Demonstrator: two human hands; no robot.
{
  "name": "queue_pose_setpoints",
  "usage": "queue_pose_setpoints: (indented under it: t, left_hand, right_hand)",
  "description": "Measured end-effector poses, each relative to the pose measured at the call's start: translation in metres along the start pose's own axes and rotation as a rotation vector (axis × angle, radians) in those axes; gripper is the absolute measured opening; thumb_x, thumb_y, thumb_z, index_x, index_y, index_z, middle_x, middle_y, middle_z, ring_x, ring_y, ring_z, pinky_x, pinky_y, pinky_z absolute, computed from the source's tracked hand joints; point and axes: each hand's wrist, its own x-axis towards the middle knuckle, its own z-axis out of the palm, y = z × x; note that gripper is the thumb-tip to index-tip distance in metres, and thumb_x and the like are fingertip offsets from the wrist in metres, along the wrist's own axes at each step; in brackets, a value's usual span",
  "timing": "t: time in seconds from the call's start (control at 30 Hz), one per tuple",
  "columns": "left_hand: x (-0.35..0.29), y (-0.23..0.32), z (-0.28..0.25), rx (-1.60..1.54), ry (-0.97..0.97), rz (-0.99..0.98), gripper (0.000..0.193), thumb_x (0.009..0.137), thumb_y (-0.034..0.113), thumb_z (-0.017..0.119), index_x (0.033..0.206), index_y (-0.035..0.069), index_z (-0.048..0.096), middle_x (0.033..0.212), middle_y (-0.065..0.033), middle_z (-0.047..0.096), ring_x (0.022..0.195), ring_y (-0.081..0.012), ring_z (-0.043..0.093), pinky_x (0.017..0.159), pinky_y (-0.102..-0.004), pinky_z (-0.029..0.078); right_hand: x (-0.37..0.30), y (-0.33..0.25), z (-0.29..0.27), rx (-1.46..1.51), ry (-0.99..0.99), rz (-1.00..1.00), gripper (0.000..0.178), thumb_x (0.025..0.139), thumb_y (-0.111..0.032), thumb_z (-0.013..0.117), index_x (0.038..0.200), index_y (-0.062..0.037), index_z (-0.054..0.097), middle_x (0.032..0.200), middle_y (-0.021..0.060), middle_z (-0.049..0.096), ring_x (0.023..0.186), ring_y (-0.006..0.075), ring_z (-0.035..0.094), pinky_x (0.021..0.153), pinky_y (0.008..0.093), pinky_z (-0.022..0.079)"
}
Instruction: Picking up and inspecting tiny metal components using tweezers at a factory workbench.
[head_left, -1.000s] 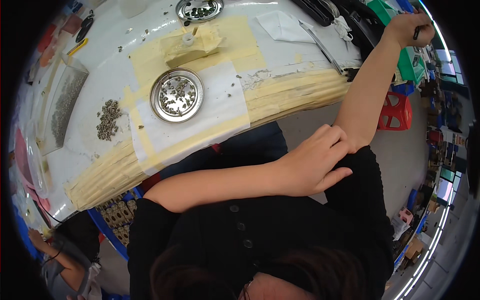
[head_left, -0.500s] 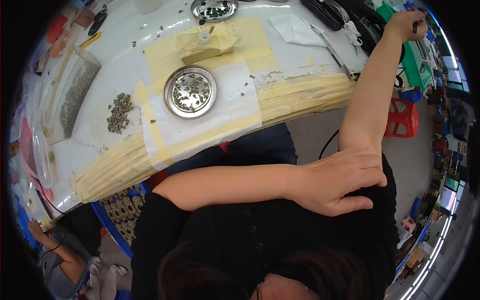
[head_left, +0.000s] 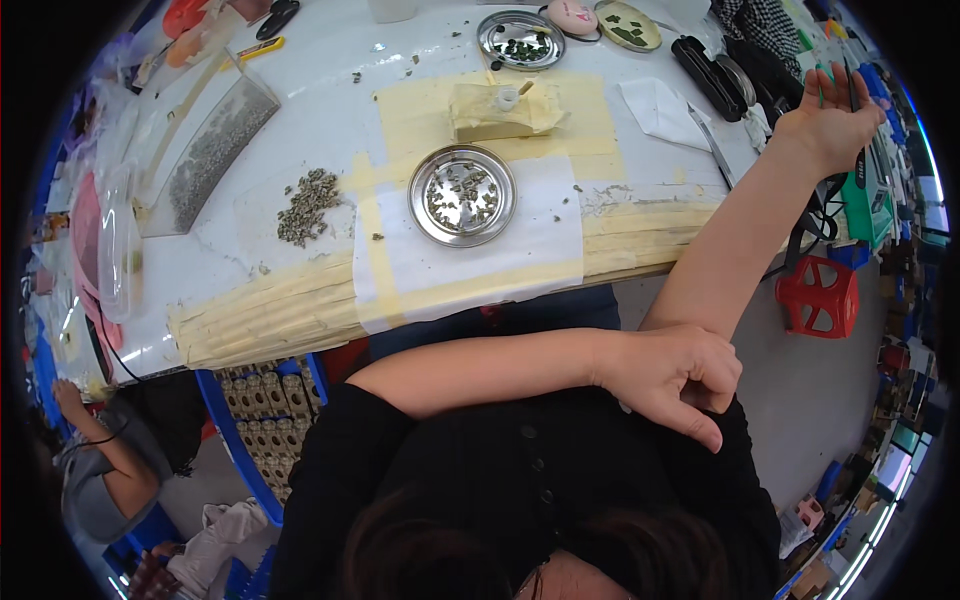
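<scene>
My left hand (head_left: 680, 375) lies across the crook of my right arm, by the black sleeve. Its fingers are curled and the thumb sticks out; whether they grip the sleeve is hidden. My right arm stretches far out to the right over the table's edge. At its end my right hand (head_left: 828, 125) is turned palm up, with a slim dark tool (head_left: 855, 92) held among the fingers. In front of me a round metal dish (head_left: 463, 235) holds many small greyish pieces. Left of it lies a heap of similar pieces (head_left: 308, 207).
Behind the dish stands a tape-covered block (head_left: 490, 125) with a small clear cup (head_left: 507, 98). A second metal dish (head_left: 520, 40) holds dark green pieces. A clear tray (head_left: 215, 155) of grey grains lies left. A red stool (head_left: 820, 297) stands right; a person's arm (head_left: 105, 450) shows lower left.
My right hand has rolled palm up and its fingers have loosened. My left hand has slid down off the forearm toward the sleeve, fingers more curled. The table has shifted rightward in view.
</scene>
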Motion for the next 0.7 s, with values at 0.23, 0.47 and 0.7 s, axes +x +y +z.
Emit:
queue_pose_setpoints:
  t: [0.23, 0.47, 0.7]
  left_hand:
    - [-0.001, -0.002, 0.006, -0.052, 0.133, 0.05, 0.029, 0.085, 0.027, 0.073, 0.079, 0.002, 0.058, 0.08, -0.0075, 0.055, 0.08, -0.0247, 0.054, 0.072, -0.0366, 0.044]
    - [-0.025, 0.017, -0.013, 0.035, -0.048, -0.317, 0.03, 0.086, 0.028, 0.071, 0.08, 0.002, 0.058, 0.078, -0.0088, 0.053, 0.081, -0.025, 0.054, 0.072, -0.0373, 0.044]
    - [-0.013, -0.008, 0.012, 0.149, 0.214, 0.122, 0.028, 0.086, 0.028, 0.07, 0.091, 0.003, 0.059, 0.09, -0.0093, 0.056, 0.092, -0.0273, 0.054, 0.079, -0.0374, 0.044]
  right_hand:
    - [-0.016, -0.006, 0.012, 0.056, -0.031, 0.041, 0.048, 0.102, -0.036, 0.027, 0.106, 0.0039, 0.053, 0.092, 0.0177, 0.062, 0.076, 0.0234, 0.061, 0.072, 0.0325, 0.056]
    - [-0.016, 0.015, -0.003, 0.1, 0.028, 0.162, 0.043, 0.101, -0.034, 0.034, 0.106, 0.0039, 0.053, 0.096, 0.0178, 0.062, 0.078, 0.022, 0.06, 0.072, 0.0323, 0.054]
    - [-0.007, 0.028, -0.007, 0.004, -0.051, 0.136, 0.046, 0.102, -0.035, 0.03, 0.106, 0.0041, 0.055, 0.098, 0.0186, 0.063, 0.079, 0.0215, 0.06, 0.076, 0.0327, 0.054]
